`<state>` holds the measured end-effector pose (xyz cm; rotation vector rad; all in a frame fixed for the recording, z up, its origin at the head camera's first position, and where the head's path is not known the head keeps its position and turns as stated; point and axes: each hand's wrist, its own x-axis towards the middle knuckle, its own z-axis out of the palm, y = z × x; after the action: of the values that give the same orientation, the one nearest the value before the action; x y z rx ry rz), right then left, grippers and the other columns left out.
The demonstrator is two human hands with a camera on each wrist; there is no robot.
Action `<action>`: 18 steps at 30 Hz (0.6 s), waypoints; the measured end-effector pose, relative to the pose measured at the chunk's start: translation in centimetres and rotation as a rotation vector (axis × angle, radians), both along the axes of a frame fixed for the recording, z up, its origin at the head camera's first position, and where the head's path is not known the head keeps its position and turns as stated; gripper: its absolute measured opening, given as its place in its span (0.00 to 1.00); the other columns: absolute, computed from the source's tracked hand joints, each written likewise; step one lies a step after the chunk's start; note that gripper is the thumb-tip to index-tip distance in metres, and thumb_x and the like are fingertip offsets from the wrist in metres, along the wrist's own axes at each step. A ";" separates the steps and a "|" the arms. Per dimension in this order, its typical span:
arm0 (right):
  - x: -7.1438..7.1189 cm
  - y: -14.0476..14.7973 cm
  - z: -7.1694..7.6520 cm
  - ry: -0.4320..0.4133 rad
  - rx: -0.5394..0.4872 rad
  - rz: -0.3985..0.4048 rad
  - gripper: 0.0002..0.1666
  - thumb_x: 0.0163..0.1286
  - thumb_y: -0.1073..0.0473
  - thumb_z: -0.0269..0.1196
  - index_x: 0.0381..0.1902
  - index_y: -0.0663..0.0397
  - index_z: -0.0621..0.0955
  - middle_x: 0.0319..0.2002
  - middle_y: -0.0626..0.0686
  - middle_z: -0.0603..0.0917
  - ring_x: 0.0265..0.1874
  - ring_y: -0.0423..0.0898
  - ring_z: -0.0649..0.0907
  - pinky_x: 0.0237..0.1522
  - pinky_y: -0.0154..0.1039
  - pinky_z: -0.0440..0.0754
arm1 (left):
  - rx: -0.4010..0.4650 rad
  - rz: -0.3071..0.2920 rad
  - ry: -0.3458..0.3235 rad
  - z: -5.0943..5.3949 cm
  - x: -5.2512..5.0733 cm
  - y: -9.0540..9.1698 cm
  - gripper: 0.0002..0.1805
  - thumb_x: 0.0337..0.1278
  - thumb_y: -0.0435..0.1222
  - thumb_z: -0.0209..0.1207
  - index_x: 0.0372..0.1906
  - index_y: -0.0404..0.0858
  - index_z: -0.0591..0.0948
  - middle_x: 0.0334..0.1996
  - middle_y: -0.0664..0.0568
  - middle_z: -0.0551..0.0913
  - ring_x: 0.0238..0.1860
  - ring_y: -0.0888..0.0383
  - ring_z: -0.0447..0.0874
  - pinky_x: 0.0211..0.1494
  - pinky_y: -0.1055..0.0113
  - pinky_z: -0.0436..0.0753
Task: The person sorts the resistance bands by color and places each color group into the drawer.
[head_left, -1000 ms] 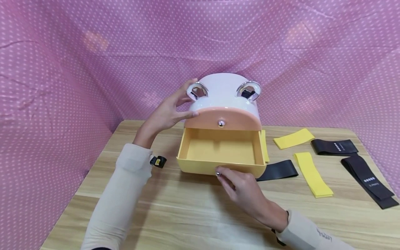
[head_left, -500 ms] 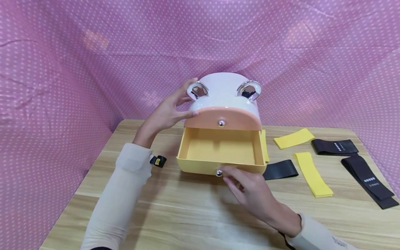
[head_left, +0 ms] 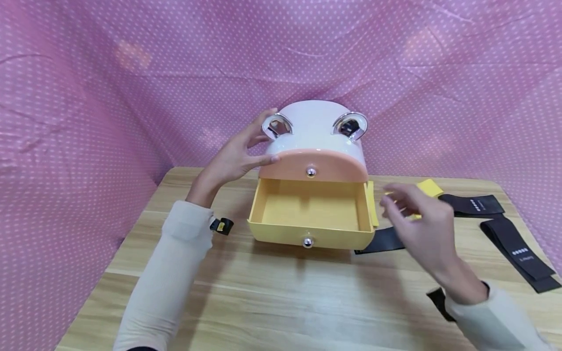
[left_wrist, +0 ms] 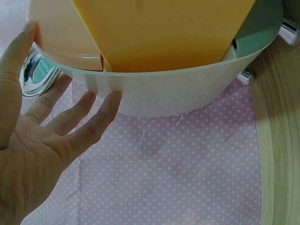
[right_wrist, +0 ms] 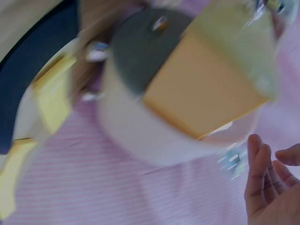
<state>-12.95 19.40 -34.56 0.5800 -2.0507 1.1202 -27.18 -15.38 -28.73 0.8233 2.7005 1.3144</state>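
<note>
A white plastic drawer box [head_left: 313,117] with silver, ear-like rings stands at the table's back. Its yellow drawer [head_left: 272,235] is pulled out, with a bare floor and a silver knob [head_left: 308,242]. Above it, the peach drawer [head_left: 285,170] is closed. My left hand [head_left: 230,158] steadies the box: the fingertips [left_wrist: 114,96] touch its side wall, the thumb the peach front's edge. To the box's right, my right hand [head_left: 426,229] hangs over flat bands, fingers loosely bent and holding nothing. It partly covers a yellow band [head_left: 431,187] and a black band [head_left: 379,240].
Two black bands [head_left: 478,205] [head_left: 518,253] with white print lie at the right of the wooden table [head_left: 263,302]. A yellow strip [head_left: 372,204] shows beside the box. Pink dotted cloth [head_left: 219,63] hangs behind.
My right hand has let go of the yellow drawer's knob and moved right, over the bands. The left hand, box and drawer have stayed put.
</note>
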 end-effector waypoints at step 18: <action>-12.3 5.9 -5.8 -0.633 0.201 -0.063 0.16 0.75 0.69 0.60 0.58 0.69 0.81 0.53 0.71 0.86 0.48 0.66 0.87 0.35 0.37 0.91 | -0.012 0.003 0.016 -0.1 0.1 0.0 0.54 0.62 0.43 0.73 0.82 0.73 0.52 0.84 0.55 0.58 0.76 0.46 0.72 0.76 0.39 0.72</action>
<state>-25.30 25.33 -40.39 0.2632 -2.7240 1.1662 -27.07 -15.36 -28.79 0.8325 2.7201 1.2969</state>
